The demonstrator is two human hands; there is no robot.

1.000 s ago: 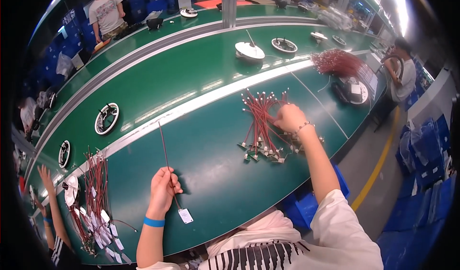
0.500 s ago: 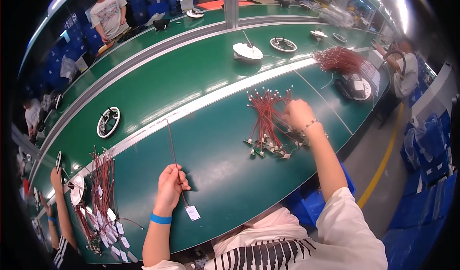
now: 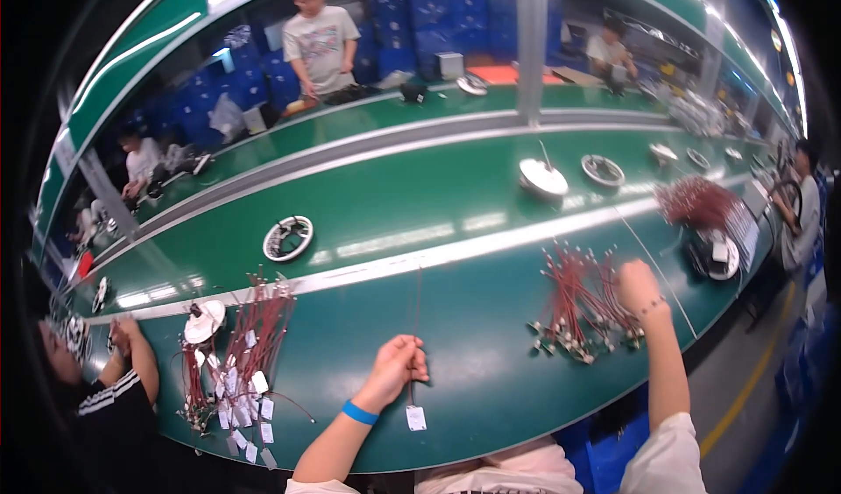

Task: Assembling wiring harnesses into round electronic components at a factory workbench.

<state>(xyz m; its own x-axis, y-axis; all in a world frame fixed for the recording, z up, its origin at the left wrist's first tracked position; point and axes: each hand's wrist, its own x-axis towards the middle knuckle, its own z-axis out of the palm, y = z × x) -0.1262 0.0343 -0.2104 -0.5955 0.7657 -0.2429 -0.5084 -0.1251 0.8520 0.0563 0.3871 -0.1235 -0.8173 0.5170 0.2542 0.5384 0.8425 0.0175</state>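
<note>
My left hand (image 3: 397,371) is closed in a pinch around a thin red-brown wire (image 3: 418,306). The wire stands up above the fingers, and a small white rectangular tag (image 3: 416,418) hangs at its lower end. At the right edge of a loose bundle of red wires (image 3: 574,297), my right hand (image 3: 642,285) is curled with its fingertips turned away. Whatever those fingers hold is hidden and slightly blurred. Small white connectors tip the bundle's far ends, and little green-and-white pieces sit at its near ends.
Left of me lies another pile of red wires with white tags (image 3: 236,398), beside a white disc (image 3: 204,321). A co-worker in a dark sleeve (image 3: 118,391) works there. Beyond the metal strip, a green belt carries a white ring (image 3: 288,238) and a domed white part (image 3: 543,179).
The view has swung, so the bench appears further right and lower. My left hand still pinches the wire; my right hand stays by the bundle. The left co-worker's head has come into view.
</note>
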